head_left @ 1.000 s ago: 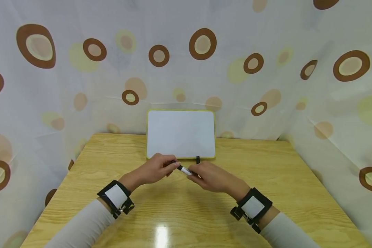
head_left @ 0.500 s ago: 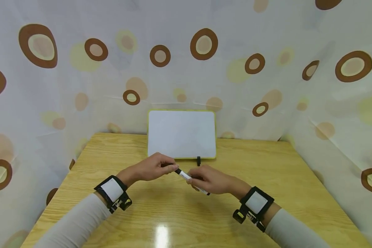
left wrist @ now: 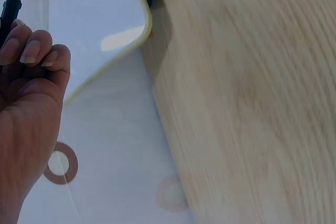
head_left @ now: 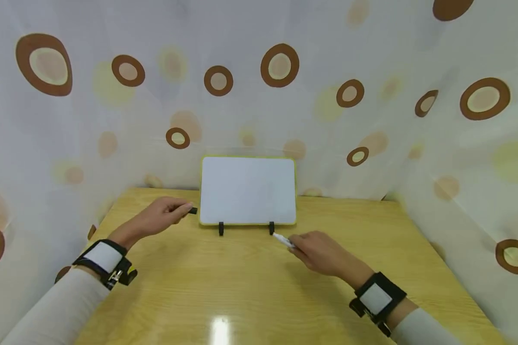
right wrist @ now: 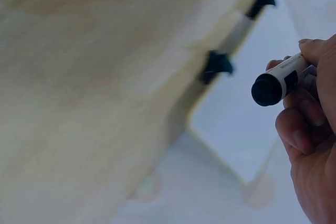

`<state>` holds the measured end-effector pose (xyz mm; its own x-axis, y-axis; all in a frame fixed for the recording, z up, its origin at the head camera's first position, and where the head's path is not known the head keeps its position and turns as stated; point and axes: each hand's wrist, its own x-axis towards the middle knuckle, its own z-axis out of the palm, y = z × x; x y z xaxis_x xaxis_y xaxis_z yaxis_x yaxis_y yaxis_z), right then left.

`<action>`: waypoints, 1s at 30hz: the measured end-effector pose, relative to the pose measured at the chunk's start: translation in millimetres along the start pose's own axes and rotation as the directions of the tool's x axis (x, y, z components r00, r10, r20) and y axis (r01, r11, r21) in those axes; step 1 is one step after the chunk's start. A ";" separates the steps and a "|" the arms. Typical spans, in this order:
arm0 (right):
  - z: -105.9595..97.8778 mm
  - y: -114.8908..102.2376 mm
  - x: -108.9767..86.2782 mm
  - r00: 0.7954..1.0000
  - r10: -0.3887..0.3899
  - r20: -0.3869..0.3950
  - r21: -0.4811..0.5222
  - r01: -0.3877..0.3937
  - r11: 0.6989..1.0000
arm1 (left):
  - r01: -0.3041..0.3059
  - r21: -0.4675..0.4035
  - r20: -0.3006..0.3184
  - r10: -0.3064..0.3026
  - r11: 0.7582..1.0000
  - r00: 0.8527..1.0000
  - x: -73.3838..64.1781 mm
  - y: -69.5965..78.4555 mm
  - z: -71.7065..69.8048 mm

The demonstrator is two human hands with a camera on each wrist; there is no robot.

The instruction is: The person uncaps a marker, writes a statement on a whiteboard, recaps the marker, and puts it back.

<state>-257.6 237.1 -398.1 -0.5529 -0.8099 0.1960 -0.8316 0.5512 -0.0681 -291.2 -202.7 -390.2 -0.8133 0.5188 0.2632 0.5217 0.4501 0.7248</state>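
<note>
My left hand (head_left: pixel 166 214) pinches a black marker cap (head_left: pixel 193 211) just left of the whiteboard; its end also shows past the fingers in the left wrist view. In my right hand (head_left: pixel 321 251) I grip a white marker (head_left: pixel 283 240), its tip pointing up and left toward the whiteboard's right foot. The right wrist view shows the marker's black rear end (right wrist: pixel 268 90) sticking out of the curled fingers. Between the hands, at the back of the table, stands the blank whiteboard (head_left: pixel 248 190) with a yellow rim, propped upright on two black feet (head_left: pixel 221 229).
The wooden table (head_left: pixel 241 287) reaches back to a patterned cloth wall (head_left: pixel 241 110), which also closes in both sides. A bright light reflection lies on the tabletop near the front. Each wrist carries a black strap with a camera.
The hands have come apart and the cap has left the marker. My left hand moved left with the cap; my right hand moved right with the marker. The board's left foot came into view.
</note>
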 end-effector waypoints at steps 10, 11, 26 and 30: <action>5.2 -6.5 14.8 0.998 0.052 0.020 0.095 -0.053 0.994 | 0.081 0.035 0.020 -0.082 0.996 0.996 -0.2 -0.4 23.4; 6.0 -7.2 15.5 0.998 0.056 0.016 0.101 -0.057 0.993 | 0.102 0.037 0.017 -0.103 0.994 0.995 0.9 -0.1 23.2; 10.9 -17.4 34.2 0.999 0.038 -0.016 0.135 -0.036 0.990 | 0.278 0.082 -0.124 -0.267 0.957 0.956 -10.5 -41.8 23.4; 12.0 -20.5 38.1 0.999 0.050 -0.018 0.138 -0.047 0.989 | 0.331 0.124 -0.185 -0.306 0.935 0.934 -9.7 -54.2 23.2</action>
<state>-262.2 192.5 -400.9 -0.5929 -0.7775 0.2095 -0.8038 0.5560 -0.2114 -305.5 -215.4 -446.7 -0.9669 0.2123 0.1415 0.2504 0.6831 0.6860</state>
